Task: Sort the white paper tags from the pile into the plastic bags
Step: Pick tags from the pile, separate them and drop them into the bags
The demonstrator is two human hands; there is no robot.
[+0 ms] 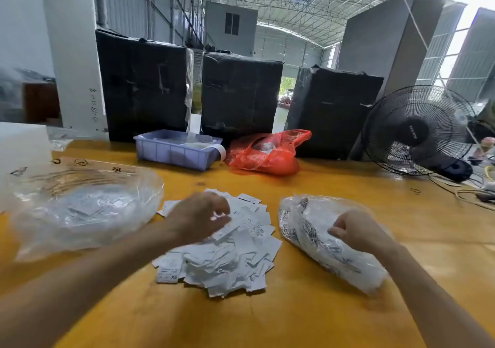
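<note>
Head view. A pile of white paper tags (222,251) lies on the yellow table (308,315), directly in front of the person, between two plastic bags. The left bag (80,211) is clear and lies open toward the pile; white tags show through its film. The right bag (326,243) is printed with dark marks and is likewise filled with white pieces.

The left hand (201,217) is over the far part of the pile, fingers curled, pinching one tag (226,229) that is lifted at an angle from the rest. The right hand (353,229) rests on the upper surface of the right bag with fingers curled; it appears to grip the film, but whether it also holds a tag cannot be determined.

Progress, as a judgement: both bags already contain tags, so sorting is well under way. A substantial pile remains on the table, so much of the task is still to be done.

Surroundings: a blue plastic tray (174,150) and a red plastic bag (267,154) stand at the far side of the table, in front of three black wrapped boxes (241,93). A black fan (417,130) stands at the far right, with cables near it. None of these lies between the pile and either bag; the paths are unobstructed.
</note>
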